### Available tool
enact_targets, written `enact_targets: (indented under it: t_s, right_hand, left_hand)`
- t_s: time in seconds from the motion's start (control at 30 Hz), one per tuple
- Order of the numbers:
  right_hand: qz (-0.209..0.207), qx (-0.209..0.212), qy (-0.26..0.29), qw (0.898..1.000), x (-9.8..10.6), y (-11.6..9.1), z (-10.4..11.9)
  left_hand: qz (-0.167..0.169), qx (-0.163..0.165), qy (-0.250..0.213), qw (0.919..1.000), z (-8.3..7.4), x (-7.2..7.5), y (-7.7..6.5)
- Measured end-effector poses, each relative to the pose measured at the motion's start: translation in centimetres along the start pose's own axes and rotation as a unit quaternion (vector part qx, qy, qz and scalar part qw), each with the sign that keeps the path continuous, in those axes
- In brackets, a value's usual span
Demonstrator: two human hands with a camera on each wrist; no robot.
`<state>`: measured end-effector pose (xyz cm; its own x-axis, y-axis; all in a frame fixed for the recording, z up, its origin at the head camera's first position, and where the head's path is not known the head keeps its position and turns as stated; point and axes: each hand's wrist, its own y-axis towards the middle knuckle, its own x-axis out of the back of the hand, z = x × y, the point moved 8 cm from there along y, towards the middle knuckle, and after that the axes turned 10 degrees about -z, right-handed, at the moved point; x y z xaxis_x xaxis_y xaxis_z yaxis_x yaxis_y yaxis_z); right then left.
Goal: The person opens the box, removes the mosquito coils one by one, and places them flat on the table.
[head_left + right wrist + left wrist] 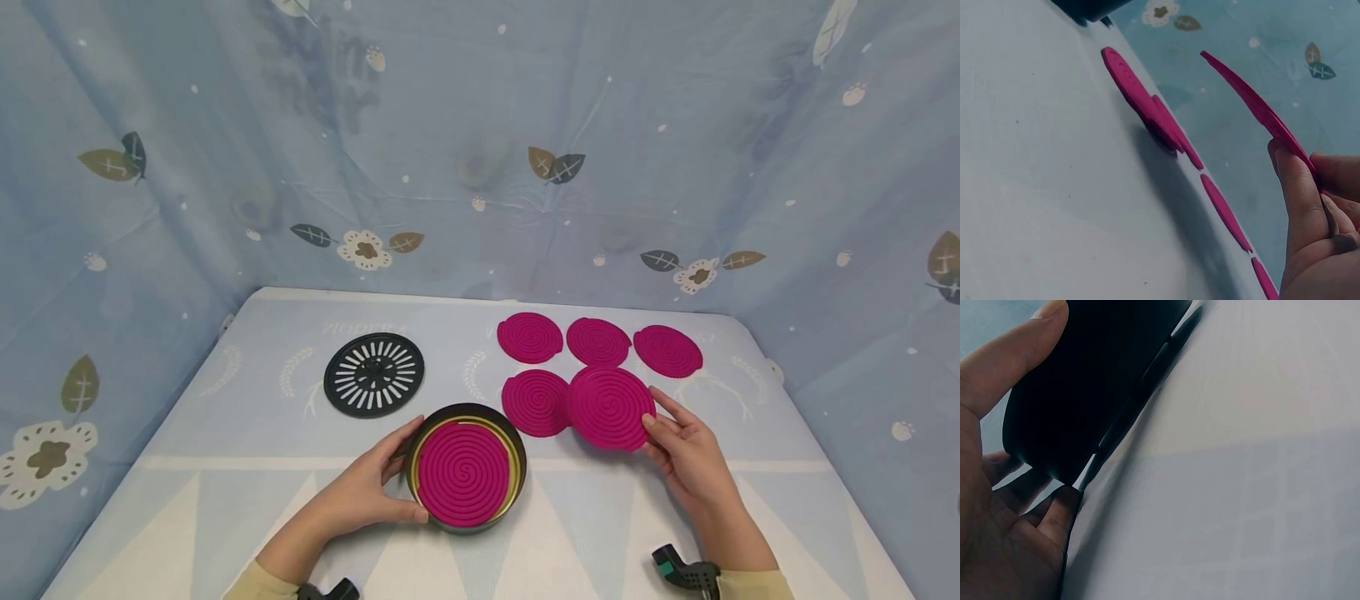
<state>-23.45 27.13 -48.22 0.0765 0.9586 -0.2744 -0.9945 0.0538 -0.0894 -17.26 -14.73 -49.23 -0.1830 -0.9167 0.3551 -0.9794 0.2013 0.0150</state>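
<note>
My left hand (360,492) grips the left side of a round dark holder (467,410), thumb at its front; the left wrist view shows fingers round the holder's dark wall (1085,381). Inside lies a magenta spiral coaster (463,475) with a yellow ring (516,479) showing round its edge. My right hand (693,454) pinches another magenta spiral coaster (609,407) by its right edge, between thumb and fingers. In the right wrist view this coaster (1254,103) is raised off the table, seen edge-on. From above it overlaps a table coaster (534,402).
Three more magenta coasters, a left one (529,337), a middle one (598,342) and a right one (667,350), lie along the table's back. A black slotted disc (375,375) is at the back left. Blue patterned cloth (480,167) hangs behind the table.
</note>
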Motion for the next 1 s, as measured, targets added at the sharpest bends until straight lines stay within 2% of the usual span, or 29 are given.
enact_targets:
  t_s: [0.73, 1.0]
  right_hand:
    - [-0.088, -0.026, 0.009, 0.996, 3.8, 0.9, -1.1]
    - [-0.119, -0.028, -0.044, 0.991, 4.3, 1.5, -1.9]
  left_hand:
    - [0.003, -0.005, -0.006, 1.0000, 0.0, 0.0, 0.1]
    - [0.004, -0.007, -0.010, 0.9999, 0.0, 0.0, 0.0]
